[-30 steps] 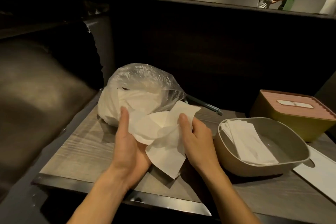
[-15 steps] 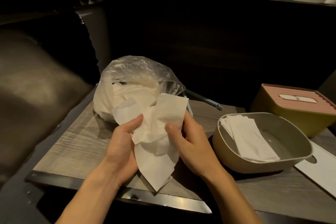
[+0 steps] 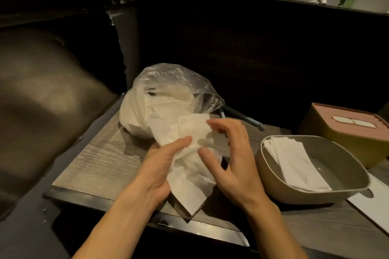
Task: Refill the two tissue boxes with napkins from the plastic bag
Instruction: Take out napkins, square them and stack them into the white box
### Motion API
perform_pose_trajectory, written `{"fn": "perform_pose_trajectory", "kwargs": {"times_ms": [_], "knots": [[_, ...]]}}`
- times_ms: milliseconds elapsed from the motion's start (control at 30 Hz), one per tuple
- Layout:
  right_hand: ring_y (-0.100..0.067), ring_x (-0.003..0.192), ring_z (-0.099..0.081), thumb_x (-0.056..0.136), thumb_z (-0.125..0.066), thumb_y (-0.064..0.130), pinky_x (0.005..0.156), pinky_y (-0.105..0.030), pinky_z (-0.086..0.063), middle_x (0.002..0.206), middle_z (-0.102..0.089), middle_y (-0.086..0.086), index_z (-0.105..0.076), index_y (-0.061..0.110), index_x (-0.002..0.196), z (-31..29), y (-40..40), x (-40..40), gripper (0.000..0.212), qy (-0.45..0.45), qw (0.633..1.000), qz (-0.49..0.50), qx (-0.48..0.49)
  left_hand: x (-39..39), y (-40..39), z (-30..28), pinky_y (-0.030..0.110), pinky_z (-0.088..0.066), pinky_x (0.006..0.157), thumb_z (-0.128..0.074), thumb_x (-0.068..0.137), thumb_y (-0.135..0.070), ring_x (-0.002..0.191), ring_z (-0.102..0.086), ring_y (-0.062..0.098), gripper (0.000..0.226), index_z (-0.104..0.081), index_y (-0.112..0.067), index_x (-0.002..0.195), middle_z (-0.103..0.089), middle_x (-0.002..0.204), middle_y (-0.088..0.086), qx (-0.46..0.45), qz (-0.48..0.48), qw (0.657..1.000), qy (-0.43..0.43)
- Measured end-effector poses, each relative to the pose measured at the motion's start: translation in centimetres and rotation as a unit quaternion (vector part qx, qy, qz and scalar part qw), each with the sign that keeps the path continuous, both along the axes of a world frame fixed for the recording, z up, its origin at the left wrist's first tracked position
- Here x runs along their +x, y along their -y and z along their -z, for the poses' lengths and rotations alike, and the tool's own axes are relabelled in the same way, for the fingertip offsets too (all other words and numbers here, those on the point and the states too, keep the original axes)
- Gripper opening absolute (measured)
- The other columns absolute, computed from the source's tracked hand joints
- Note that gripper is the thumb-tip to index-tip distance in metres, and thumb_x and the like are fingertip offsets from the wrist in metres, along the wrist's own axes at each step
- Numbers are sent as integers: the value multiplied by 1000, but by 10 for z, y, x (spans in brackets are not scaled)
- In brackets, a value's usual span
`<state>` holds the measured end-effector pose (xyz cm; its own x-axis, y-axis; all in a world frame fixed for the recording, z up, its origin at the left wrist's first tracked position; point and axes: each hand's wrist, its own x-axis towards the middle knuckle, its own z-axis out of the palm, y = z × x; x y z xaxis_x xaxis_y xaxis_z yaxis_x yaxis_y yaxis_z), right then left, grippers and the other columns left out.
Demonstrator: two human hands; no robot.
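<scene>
mid-frame, left hand (image 3: 156, 171) grips loose napkins (image 3: 189, 166), right hand (image 3: 229, 160) spread; grey box (image 3: 280, 193) lower right part-filled, pink-lidded box (image 3: 328, 132) closed, bag (image 3: 168, 90) still stocked.

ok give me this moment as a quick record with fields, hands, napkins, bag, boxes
left hand: holds the loose napkins from below
right hand: fingers spread on the napkins, blurred
plastic bag: open, on the table, more napkins inside
open box: grey, lid off, folded napkins inside
closed box: yellow, pink lid on, behind the open one
</scene>
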<state>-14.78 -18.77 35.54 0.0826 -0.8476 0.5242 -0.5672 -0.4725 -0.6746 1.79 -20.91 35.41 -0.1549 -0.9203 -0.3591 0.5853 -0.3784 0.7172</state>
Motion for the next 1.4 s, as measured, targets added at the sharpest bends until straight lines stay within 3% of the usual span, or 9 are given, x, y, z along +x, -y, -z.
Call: {"fn": "perform_pose_trajectory", "kwargs": {"times_ms": [167,400,633,700,833,1000,1133,1233,1400], "knots": [[-3,121,-51,88,-60,62,101,-35,-32,121,-61,19,-70,31,120,-8,-6,19,46,-156,984,5,-88,6,-5,-7,53,-44,112,-54,100,-44,124,-63,38,55,-66,-1,133,-65,133,24,-16,32,997,-71],[1,104,-56,84,-41,88,96,-33,-38,111,-70,21,-71,38,120,-21,-1,51,69,-258,965,28,43,9,-13,-10,47,-48,101,-37,97,-72,114,-70,35,81,-67,-2,127,-70,125,22,-64,-9,995,-78],[-6,89,-66,92,-57,47,88,-31,-46,97,-76,14,-76,35,107,-32,-9,61,27,-246,965,78,52,11,-8,-4,46,-42,111,-27,87,-87,126,-64,35,102,-60,-4,138,-66,134,22,-68,35,993,-90],[-5,85,-67,91,-57,47,80,-30,-51,90,-75,16,-75,35,100,-31,-8,60,23,-180,975,97,87,11,-7,-2,47,-41,111,-24,83,-91,127,-63,35,109,-58,-4,139,-65,135,23,-70,47,992,-90],[-3,79,-70,92,-67,30,77,-33,-58,80,-76,12,-79,25,86,-32,2,46,14,136,969,39,203,11,-5,-2,55,-33,118,-24,81,-94,135,-54,40,115,-50,-3,147,-56,145,25,-61,72,986,-138],[-44,107,-69,97,-62,24,96,-54,-53,115,-72,-25,-74,6,114,-38,3,20,28,449,832,-69,319,9,-4,-2,48,-44,113,-51,105,-44,134,-57,33,56,-56,-4,144,-59,144,20,-24,110,984,-137],[-42,114,-68,95,-61,23,101,-55,-52,122,-72,-22,-69,6,126,-36,2,7,36,497,801,-102,317,8,-1,3,45,-47,111,-68,93,-7,128,-62,32,39,-66,0,132,-62,139,23,-41,133,984,-107],[-32,99,-73,95,-63,20,83,-41,-60,113,-75,-18,-69,5,123,-31,2,4,32,496,816,-72,288,9,-1,1,49,-42,116,-72,87,-10,129,-61,34,43,-68,0,129,-62,138,23,-35,127,985,-111],[-29,92,-75,85,-74,17,78,-39,-62,106,-77,-15,-71,7,117,-22,6,6,33,490,826,-43,276,8,-5,-3,55,-36,118,-57,91,-10,130,-58,40,42,-66,0,131,-64,135,24,-11,107,989,-97]]}}
